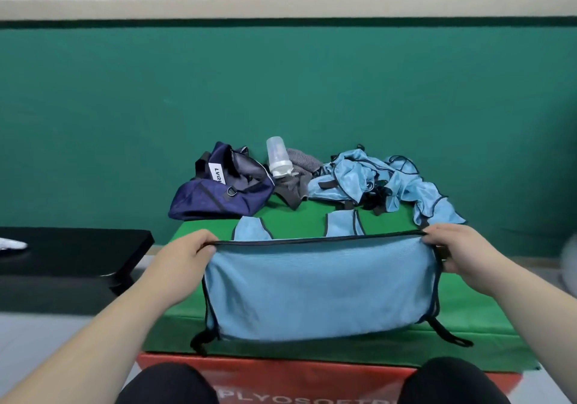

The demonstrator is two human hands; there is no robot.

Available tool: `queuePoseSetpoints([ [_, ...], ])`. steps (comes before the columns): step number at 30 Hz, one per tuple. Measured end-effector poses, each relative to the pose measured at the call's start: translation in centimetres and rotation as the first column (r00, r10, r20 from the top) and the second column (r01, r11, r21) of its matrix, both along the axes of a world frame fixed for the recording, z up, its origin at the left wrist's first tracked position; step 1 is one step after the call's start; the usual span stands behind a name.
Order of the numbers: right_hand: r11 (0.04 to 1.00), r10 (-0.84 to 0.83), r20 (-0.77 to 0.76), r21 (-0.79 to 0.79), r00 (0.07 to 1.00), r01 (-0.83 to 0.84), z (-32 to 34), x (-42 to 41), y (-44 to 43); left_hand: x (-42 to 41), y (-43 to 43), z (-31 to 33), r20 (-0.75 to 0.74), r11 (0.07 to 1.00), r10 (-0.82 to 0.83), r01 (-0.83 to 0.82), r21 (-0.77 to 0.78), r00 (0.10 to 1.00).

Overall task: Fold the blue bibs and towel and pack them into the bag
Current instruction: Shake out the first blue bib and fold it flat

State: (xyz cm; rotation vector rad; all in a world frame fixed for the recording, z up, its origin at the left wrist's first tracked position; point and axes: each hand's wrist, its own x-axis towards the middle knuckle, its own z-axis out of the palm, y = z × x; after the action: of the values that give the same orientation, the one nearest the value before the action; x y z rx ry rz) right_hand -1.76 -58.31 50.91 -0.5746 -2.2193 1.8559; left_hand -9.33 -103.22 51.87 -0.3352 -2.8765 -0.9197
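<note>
A light blue bib (321, 288) with black trim lies folded over on the green box top (468, 319). My left hand (184, 253) pinches its upper left corner and my right hand (459, 253) grips its upper right corner, lifting the folded edge. The bib's shoulder straps (343, 224) stick out flat beyond that edge. A heap of other blue bibs (374, 182) lies at the far right. The grey towel (296, 178) is crumpled at the back middle. The navy bag (218, 191) sits open at the back left.
A clear shaker bottle (278, 158) leans on the towel beside the bag. The box has a red front (281, 375) just beyond my knees. A black bench (71, 253) stands to the left. A green wall (281, 91) rises right behind the box.
</note>
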Motion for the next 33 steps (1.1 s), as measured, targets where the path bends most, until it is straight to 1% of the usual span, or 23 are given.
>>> queuePoseSetpoints([
  [3, 0.999, 0.034, 0.025, -0.033, 0.999, -0.033, 0.0, -0.3, 0.0, -0.5, 0.0, -0.7, 0.069, 0.996, -0.009, 0.003, 0.093, 0.998],
  [7, 0.996, 0.052, 0.045, -0.069, 0.998, -0.049, 0.9, 0.3, 0.6, 0.1, -0.2, -0.8, 0.124, 0.986, -0.053, 0.032, 0.163, 0.991],
  [11, 0.994, 0.088, 0.067, -0.067, 0.994, -0.083, 1.9, 2.1, 0.9, 1.9, -0.7, 0.0, 0.182, 0.976, -0.115, 0.077, 0.205, 0.977],
  [16, 0.987, 0.16, 0.166, -0.01, 0.973, -0.16, 3.4, 5.8, 0.2, 4.9, -1.7, 1.6, 0.194, 0.962, -0.154, 0.102, 0.253, 0.969],
  [18, 0.984, 0.175, 0.18, 0.001, 0.968, -0.179, 4.1, 7.2, -0.1, 6.0, -2.3, 2.1, 0.193, 0.955, -0.167, 0.109, 0.277, 0.967],
  [21, 0.987, 0.155, 0.174, 0.023, 0.972, -0.162, 5.0, 8.8, -0.4, 7.5, -2.7, 3.0, 0.189, 0.938, -0.201, 0.134, 0.318, 0.961],
  [24, 0.985, 0.154, 0.159, 0.048, 0.975, -0.164, 5.3, 9.6, -0.6, 8.5, -2.8, 3.2, 0.176, 0.943, -0.2, 0.141, 0.301, 0.964],
  [27, 0.991, 0.11, 0.134, 0.066, 0.985, -0.12, 5.1, 9.2, -0.8, 8.3, -2.8, 2.6, 0.174, 0.957, -0.19, 0.143, 0.252, 0.966],
  [30, 0.995, 0.025, 0.118, 0.095, 0.993, -0.036, 4.3, 7.7, -1.0, 6.9, -2.6, 1.5, 0.157, 0.977, -0.158, 0.131, 0.17, 0.975],
  [33, 0.988, -0.057, 0.1, 0.147, 0.993, 0.042, 3.0, 4.9, -1.1, 4.6, -1.9, 0.1, 0.133, 0.988, -0.1, 0.083, 0.128, 0.986],
])
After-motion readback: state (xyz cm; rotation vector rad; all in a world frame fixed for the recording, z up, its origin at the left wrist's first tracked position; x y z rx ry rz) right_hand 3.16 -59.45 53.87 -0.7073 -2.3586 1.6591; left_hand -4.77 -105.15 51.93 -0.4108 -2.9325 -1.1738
